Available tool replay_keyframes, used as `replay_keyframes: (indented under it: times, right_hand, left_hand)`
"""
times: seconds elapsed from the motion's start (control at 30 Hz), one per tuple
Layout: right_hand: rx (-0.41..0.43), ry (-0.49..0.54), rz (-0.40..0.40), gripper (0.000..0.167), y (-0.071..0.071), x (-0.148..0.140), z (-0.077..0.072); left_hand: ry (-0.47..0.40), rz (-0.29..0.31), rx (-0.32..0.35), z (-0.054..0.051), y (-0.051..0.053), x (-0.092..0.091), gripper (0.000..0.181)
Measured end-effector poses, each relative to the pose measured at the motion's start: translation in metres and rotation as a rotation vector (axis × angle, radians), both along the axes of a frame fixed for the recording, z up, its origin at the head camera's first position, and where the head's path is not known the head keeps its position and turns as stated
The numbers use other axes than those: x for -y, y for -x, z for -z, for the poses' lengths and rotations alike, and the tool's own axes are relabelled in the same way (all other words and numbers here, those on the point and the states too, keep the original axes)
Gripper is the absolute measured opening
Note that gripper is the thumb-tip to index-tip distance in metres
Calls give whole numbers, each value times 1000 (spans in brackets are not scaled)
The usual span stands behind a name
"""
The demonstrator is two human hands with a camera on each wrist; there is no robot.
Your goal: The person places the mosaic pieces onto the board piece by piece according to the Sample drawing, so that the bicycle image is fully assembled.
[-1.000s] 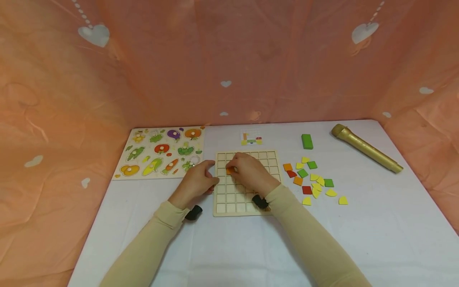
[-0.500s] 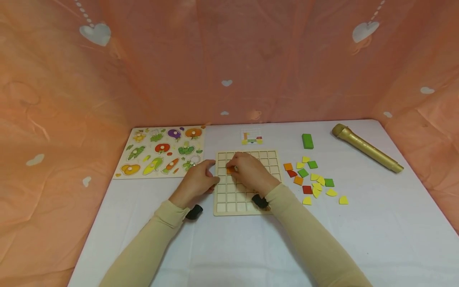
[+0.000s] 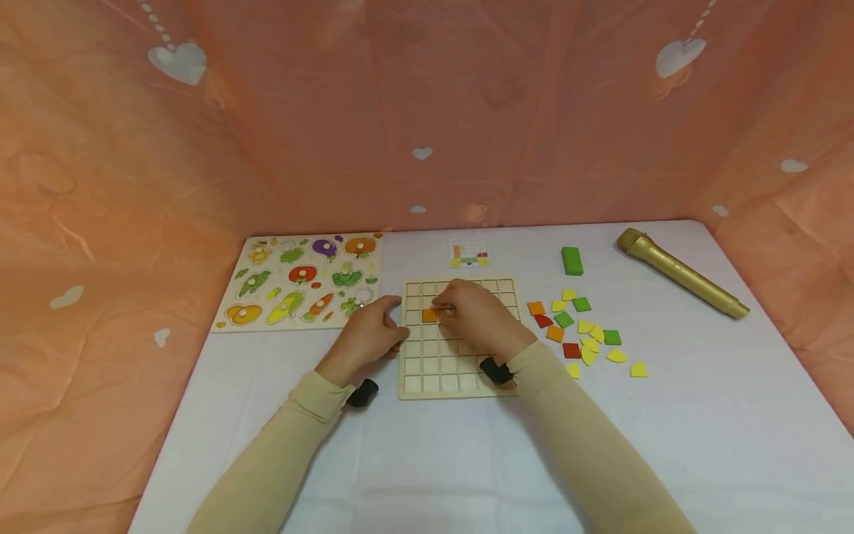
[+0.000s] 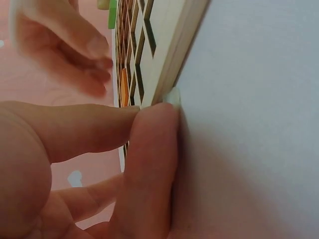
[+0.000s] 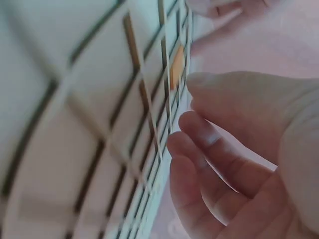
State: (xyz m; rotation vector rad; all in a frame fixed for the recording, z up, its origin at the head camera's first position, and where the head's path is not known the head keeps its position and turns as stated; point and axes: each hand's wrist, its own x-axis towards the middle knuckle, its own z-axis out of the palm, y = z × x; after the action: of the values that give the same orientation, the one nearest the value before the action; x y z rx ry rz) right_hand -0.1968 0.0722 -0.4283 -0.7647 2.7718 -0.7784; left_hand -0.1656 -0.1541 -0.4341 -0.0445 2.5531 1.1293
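A pale wooden grid board lies on the white table in the head view. One orange square tile sits in a cell toward its upper left. My left hand grips the board's left edge; in the left wrist view thumb and finger meet at that edge. Just right of the tile, my right hand hovers over the board with bent fingers. The right wrist view shows nothing between its thumb and fingers, and the orange tile is apart from them.
Right of the board lie several loose tiles, among them a red square and a yellow quarter-circle. Behind stand a pattern card, a green block and a gold microphone. A vegetable puzzle lies at left.
My right hand has let go of the orange tile and moved slightly right, uncovering it in its cell. My left hand stays at the board's edge.
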Motion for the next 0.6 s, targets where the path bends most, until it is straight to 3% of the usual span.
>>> replay_keyframes:
  times: [0.23,0.6]
  right_hand:
    - [17,-30,78,33,-23,-52,-9]
    - [-22,-118,262,26,-60,-138,-9]
  left_hand:
    - [-32,-2,8,2,0,0,68]
    - [-48,-10,42,1,0,2,69]
